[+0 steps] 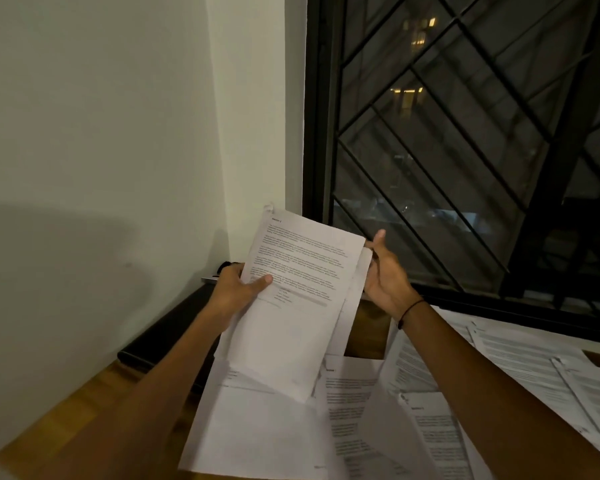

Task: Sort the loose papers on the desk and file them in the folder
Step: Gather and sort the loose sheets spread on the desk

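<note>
Fingers of left hand (238,289) hidden behind gripped printed sheets (291,292), right hand (385,271) relaxed, text illegible

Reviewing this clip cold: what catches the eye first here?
A printed sheaf of papers held up mid-frame, the left hand gripping its left edge and the right hand open at its right edge. Below, loose printed sheets overlap across the wooden desk; a dark barred window fills the upper right.
</note>
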Demonstrator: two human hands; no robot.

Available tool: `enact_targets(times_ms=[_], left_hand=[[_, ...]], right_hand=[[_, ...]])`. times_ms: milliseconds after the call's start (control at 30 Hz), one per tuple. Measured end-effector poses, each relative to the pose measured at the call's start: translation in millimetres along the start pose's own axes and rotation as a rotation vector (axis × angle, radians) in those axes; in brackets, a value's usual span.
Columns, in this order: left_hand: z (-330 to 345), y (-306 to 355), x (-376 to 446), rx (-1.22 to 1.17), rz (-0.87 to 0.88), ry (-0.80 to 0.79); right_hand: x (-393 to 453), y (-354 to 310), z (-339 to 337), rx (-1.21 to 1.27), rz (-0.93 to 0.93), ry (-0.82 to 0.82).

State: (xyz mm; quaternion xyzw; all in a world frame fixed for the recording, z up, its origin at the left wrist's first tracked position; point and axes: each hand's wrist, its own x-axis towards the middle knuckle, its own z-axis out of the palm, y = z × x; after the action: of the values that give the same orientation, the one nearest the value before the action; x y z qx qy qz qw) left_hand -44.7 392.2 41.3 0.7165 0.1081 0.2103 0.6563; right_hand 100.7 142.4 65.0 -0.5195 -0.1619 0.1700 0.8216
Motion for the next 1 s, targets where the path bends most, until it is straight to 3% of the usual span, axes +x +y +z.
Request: enact_targets(times_ms=[300,567,800,1000], left_hand=[[24.1,18.4,5.1,-0.129,0.191,0.151],[42.7,33.5,16.6,0.140,0.324,0.327],[49.9,47.6,9.0,-0.131,0.109,-0.015],[68.2,36.8,4.1,-0.212,0.082,-0.067]], right_hand=[[-10.5,14.4,-2.3,-0.232,-0.059,-0.336],[-4.0,-14.3,9.1,-0.412,-0.322,-0.096],[-22.1,-31.4,-0.4,-0.367,-0.276,-0.149],[-30.4,-26.4,-1.9,-0.288,-0.231,-0.136]])
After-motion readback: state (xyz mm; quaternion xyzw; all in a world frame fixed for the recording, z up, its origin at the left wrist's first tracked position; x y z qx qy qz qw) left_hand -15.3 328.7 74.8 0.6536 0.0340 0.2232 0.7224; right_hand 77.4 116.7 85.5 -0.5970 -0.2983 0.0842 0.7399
